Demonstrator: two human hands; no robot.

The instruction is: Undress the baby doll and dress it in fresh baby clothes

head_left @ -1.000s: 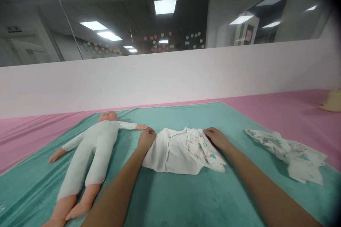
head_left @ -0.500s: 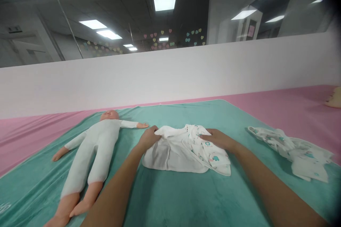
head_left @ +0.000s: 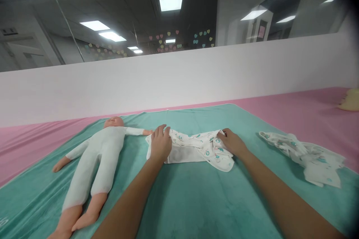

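A small white baby shirt (head_left: 185, 154) with teal and reddish prints lies on the green blanket between my hands, its upper part folded over and its plain inside showing below. My left hand (head_left: 161, 145) rests on the shirt's left part, fingers stretched forward over its upper edge. At the upper right corner, my right hand (head_left: 233, 142) pinches the cloth between thumb and fingers. To the left, a baby doll (head_left: 105, 147) in a white suit lies on its back, one arm reaching toward the shirt. Part of the shirt is hidden under my left hand.
A second crumpled printed baby garment (head_left: 305, 155) lies to the right. The green blanket (head_left: 193, 201) spreads over a pink surface (head_left: 303, 108). Behind runs a low white wall (head_left: 174, 82) with glass above it. A yellowish object (head_left: 349, 100) shows at the right edge.
The shirt's upper part has been folded over toward me, so more print shows and the plain inside is smaller. My left hand has moved right and flattened onto the cloth.
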